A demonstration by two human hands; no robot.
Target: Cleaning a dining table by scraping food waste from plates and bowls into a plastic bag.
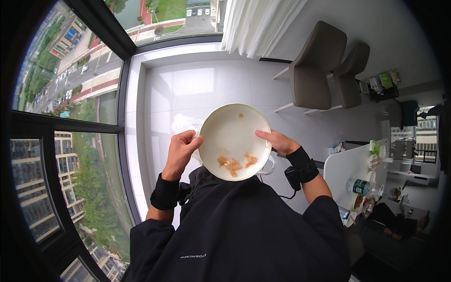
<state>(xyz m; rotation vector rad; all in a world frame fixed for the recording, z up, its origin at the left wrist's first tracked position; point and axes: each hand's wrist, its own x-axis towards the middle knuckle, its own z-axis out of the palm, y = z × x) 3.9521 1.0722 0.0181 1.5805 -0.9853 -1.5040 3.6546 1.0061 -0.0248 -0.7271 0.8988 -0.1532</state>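
Note:
A round white plate [232, 137] with a raised rim is held in front of my body. Several orange-brown food scraps, perhaps shrimp shells [232, 165], lie toward its near side, and one small bit sits near the far rim. My left hand [181, 151] grips the left rim with the thumb on top. On the right rim my right hand [280, 141] has its thumb over the edge; the fingers beneath are hidden. White plastic bag material [186, 123] shows behind my left hand, and a thin white loop [269, 167] hangs by the plate's lower right.
Tall windows [102, 158] with dark frames run along the left. Two brown chairs [313, 81] stand at the upper right near a white curtain [257, 24]. A white table [334, 172] at right bears dishes and a plastic bottle [358, 187]. Another person [387, 218] is beyond it.

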